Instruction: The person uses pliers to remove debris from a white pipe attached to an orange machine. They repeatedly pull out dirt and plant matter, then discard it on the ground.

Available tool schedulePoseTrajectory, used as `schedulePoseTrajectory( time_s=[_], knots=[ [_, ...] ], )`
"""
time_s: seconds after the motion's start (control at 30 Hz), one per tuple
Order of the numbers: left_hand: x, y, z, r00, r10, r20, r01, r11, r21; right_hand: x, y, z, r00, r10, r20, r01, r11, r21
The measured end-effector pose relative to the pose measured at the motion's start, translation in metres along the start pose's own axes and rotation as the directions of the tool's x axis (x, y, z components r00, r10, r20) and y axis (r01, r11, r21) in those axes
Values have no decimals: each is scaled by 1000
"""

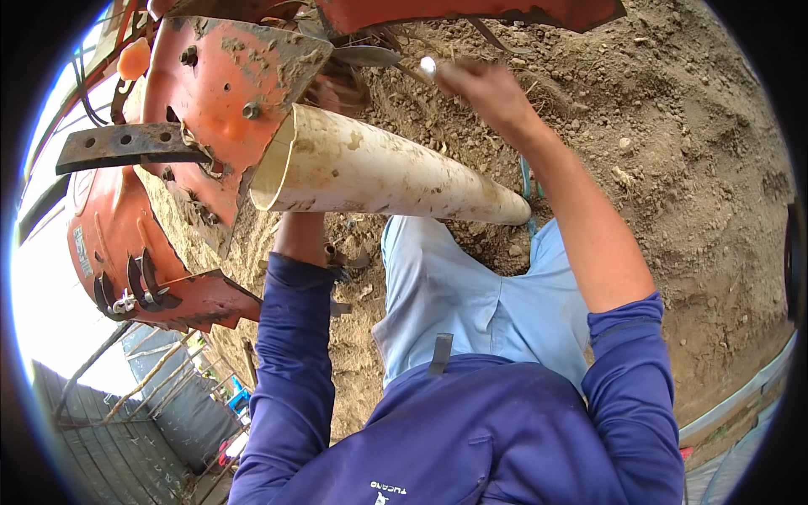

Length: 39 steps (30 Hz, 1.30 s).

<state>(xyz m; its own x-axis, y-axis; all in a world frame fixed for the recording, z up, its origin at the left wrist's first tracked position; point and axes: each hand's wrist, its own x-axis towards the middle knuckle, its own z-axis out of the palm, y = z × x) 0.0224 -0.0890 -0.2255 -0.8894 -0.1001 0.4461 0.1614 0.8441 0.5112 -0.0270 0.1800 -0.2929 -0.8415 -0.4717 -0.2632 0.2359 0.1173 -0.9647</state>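
Note:
At the upper middle, my right hand is closed, its fingers blurred. A bright, shiny metal end sticks out of it; the rest of that tool is hidden in the grip. A long whitish plastic pipe, smeared with dirt, lies across in front of my legs. My left forearm passes behind the pipe. Beyond it my left hand shows only as a blur beside the orange machine plate, its fingers not readable. A flat metal blade juts out between my two hands.
Bolts stud the orange plate, and a dark drilled metal bar sticks out leftward. An orange curved guard with dark blades sits below it. Another orange panel hangs overhead. Loose, cloddy soil spreads to the right. A blue strap is near the pipe's end.

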Motion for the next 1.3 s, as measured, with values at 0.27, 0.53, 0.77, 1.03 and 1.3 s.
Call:
schedulePoseTrajectory(
  time_s=[0.27, 0.53, 0.77, 1.03, 1.3],
  knots=[
    [29, 17, -16, 967, -202, 158, 244, 912, -330, -79, 147, 0, 911, 307, -276, -410, 588, -697],
    [31, 30, -8, 923, 380, 66, -348, 894, -283, -103, 178, 4, 859, 207, -468, -498, 548, -672],
    [17, 22, -15, 845, 446, 295, -509, 839, 191, -116, 123, -44, 851, 506, -144, -523, 843, -130],
    [12, 45, -18, 806, 341, 484, -525, 790, 318, -105, 18, -36, 990, -124, -68, 91, 925, -368],
    [14, 36, -11, 807, 360, 468, -556, 729, 399, -61, -39, 12, 971, -138, -197, 31, 884, -467]
  ],
)
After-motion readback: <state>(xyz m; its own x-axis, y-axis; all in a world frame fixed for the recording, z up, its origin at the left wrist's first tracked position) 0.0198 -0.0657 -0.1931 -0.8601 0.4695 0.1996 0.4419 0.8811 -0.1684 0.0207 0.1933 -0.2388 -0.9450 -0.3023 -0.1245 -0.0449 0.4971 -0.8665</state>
